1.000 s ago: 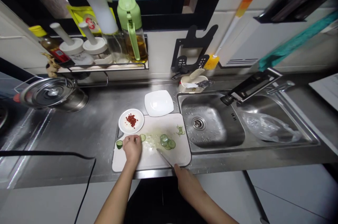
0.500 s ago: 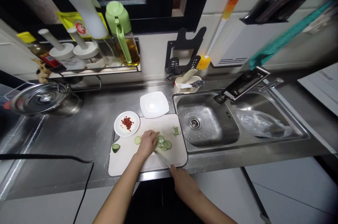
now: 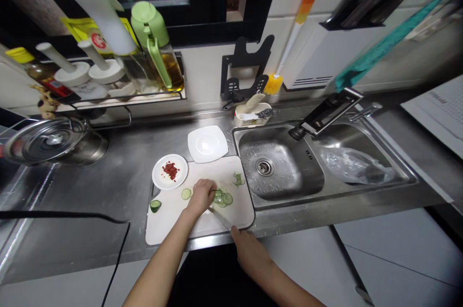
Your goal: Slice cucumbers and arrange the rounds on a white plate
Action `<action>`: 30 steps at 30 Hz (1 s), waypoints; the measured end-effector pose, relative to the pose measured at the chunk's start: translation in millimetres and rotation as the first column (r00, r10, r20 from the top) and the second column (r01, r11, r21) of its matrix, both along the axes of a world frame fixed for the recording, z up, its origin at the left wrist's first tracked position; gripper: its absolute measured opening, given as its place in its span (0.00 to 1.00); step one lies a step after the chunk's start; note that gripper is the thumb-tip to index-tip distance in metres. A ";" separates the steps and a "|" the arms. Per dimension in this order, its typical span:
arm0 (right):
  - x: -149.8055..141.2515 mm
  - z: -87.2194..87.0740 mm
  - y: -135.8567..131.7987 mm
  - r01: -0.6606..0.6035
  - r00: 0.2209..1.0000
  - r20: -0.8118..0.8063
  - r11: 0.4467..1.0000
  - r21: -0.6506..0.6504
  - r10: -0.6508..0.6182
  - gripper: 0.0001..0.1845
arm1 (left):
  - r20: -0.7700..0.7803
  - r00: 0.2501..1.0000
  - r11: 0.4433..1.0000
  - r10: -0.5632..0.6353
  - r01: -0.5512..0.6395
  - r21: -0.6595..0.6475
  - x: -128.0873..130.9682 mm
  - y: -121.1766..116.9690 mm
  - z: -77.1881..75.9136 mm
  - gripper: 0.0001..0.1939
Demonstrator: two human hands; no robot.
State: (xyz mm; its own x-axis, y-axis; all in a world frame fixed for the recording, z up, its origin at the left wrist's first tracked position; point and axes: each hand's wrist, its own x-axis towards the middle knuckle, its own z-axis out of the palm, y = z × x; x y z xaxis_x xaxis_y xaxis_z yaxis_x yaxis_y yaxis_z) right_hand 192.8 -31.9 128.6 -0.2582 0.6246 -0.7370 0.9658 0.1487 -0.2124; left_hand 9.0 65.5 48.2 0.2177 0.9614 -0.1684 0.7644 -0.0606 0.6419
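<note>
My right hand (image 3: 252, 253) is closed round the handle of a knife (image 3: 221, 219), whose blade points up and left over the white cutting board (image 3: 166, 225). The fingers of my left hand (image 3: 202, 195) are curled together and press on cucumber at the blade's tip; what lies under them is partly hidden. Overlapping cucumber slices (image 3: 227, 198) lie just right of those fingers. A single slice (image 3: 185, 193) rests to their left, and a cucumber end piece (image 3: 155, 206) sits near the board's left edge. Thin green strips (image 3: 238, 179) lie at the board's upper right.
A round white plate (image 3: 157, 176) with chopped red bits overlaps the board's upper left corner. Behind the board stands a square white plate (image 3: 208, 144). The steel sink (image 3: 282, 184) is at right, a lidded pot (image 3: 83, 148) at left, an oil bottle (image 3: 159, 51) on the shelf.
The whole view has shifted slightly, so things appear a little further left. Both hands and the knife keep nearly the same place over the board.
</note>
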 end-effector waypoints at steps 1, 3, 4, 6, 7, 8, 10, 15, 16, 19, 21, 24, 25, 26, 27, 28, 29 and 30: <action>0.2 -0.5 0.1 0.000 1.000 -0.002 1.000 0.001 0.000 0.31 | 0.014 1.000 1.000 0.005 -0.004 -0.012 0.5 -0.8 1.1 0.09; 0.5 -1.1 0.2 -0.001 1.000 -0.007 1.000 0.007 0.001 0.31 | 0.041 0.999 1.000 0.014 -0.013 -0.023 1.0 -3.5 2.7 0.08; 0.6 -1.3 0.4 -0.003 1.000 -0.011 1.000 0.008 0.004 0.31 | 0.054 0.998 1.000 0.022 -0.020 -0.022 0.9 -5.3 3.1 0.08; 0.9 -1.4 0.9 -0.013 1.000 -0.016 1.000 0.004 0.013 0.30 | 0.092 0.995 0.999 0.038 -0.037 -0.007 -0.7 -9.2 3.2 0.08; 1.1 -1.3 1.3 -0.016 1.000 -0.018 1.000 0.003 0.016 0.30 | 0.121 0.992 0.999 0.047 -0.048 0.005 -2.5 -11.2 2.9 0.08; 1.3 -1.1 1.8 -0.018 1.000 -0.020 1.000 -0.002 0.018 0.30 | 0.156 0.986 0.998 0.056 -0.059 0.016 -5.0 -13.2 2.5 0.09; 2.0 -0.8 2.7 -0.012 1.000 -0.020 1.000 -0.015 0.011 0.30 | 0.228 0.971 0.997 0.072 -0.079 0.023 -12.2 -17.2 1.8 0.10; 5.2 -0.6 2.8 -0.004 0.999 -0.034 0.999 -0.040 0.003 0.31 | 0.251 0.964 0.996 0.085 -0.076 -0.048 -35.9 -25.8 5.5 0.11; 6.1 -0.6 2.4 -0.002 1.000 -0.031 0.999 -0.047 0.001 0.31 | 0.238 0.968 0.996 0.076 -0.064 -0.058 -39.9 -26.7 7.6 0.11; 9.4 -0.3 0.4 0.012 1.000 -0.025 0.999 -0.043 -0.013 0.31 | 0.193 0.981 0.996 0.000 0.016 -0.082 -47.0 -25.7 15.3 0.10; 11.7 0.3 -0.6 0.021 1.000 -0.022 0.999 -0.029 -0.021 0.31 | 0.170 0.983 0.991 -0.076 0.093 -0.095 -47.2 -22.3 19.1 0.11; 13.9 1.4 -0.9 0.030 0.999 -0.011 0.999 -0.022 -0.030 0.30 | 0.157 0.977 0.984 -0.144 0.159 -0.086 -43.6 -15.4 19.0 0.14; 14.1 1.4 -0.8 0.031 0.999 -0.009 0.999 -0.022 -0.031 0.30 | 0.154 0.978 0.984 -0.143 0.157 -0.080 -42.4 -13.5 17.5 0.15; 14.2 1.1 -0.8 0.030 0.999 -0.010 0.999 -0.022 -0.030 0.30 | 0.149 0.980 0.987 -0.131 0.143 -0.074 -41.6 -12.2 15.6 0.17; 14.2 0.4 -1.0 0.028 1.000 -0.013 0.999 -0.022 -0.028 0.30 | 0.141 0.984 0.990 -0.110 0.121 -0.067 -41.4 -11.6 13.6 0.18; 14.2 -0.6 -1.4 0.025 1.000 -0.016 0.999 -0.022 -0.025 0.30 | 0.132 0.988 0.994 -0.086 0.094 -0.054 -41.9 -11.9 11.7 0.19; 14.1 -1.8 -1.9 0.025 1.000 -0.018 0.999 -0.020 -0.025 0.30 | 0.123 0.991 0.997 -0.060 0.065 -0.033 -42.9 -13.2 10.0 0.20; 14.0 -3.2 -2.7 0.028 0.999 -0.019 0.999 -0.016 -0.028 0.30 | 0.114 0.993 1.000 -0.029 0.030 -0.003 -44.5 -15.5 8.7 0.20</action>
